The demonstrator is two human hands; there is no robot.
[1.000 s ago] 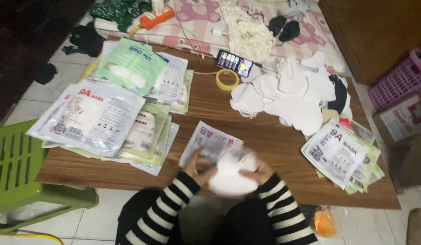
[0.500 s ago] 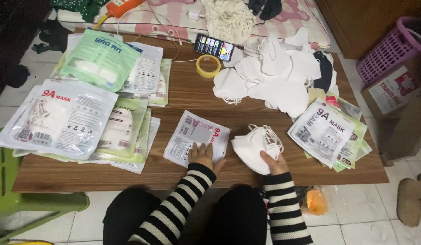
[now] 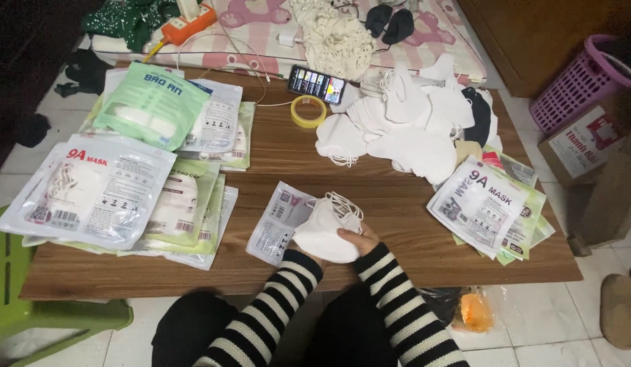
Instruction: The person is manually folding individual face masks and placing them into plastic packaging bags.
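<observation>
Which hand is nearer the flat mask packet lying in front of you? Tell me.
Left. The left hand, mostly hidden under the white mask, sits at the flat packet; the right hand grips the mask's far side.

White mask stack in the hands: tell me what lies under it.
Under the white mask stack lies a clear printed pouch, flat on the wooden table. The pouch's right part is covered. The left hand is hidden beneath the stack; the right hand grips its lower edge.

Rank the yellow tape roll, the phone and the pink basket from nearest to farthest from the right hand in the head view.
From the right hand, which holds the white mask:
1. Yellow tape roll, up the table, slightly left.
2. Phone, just beyond the tape at the table's far edge.
3. Pink basket, off the table, far right.
</observation>
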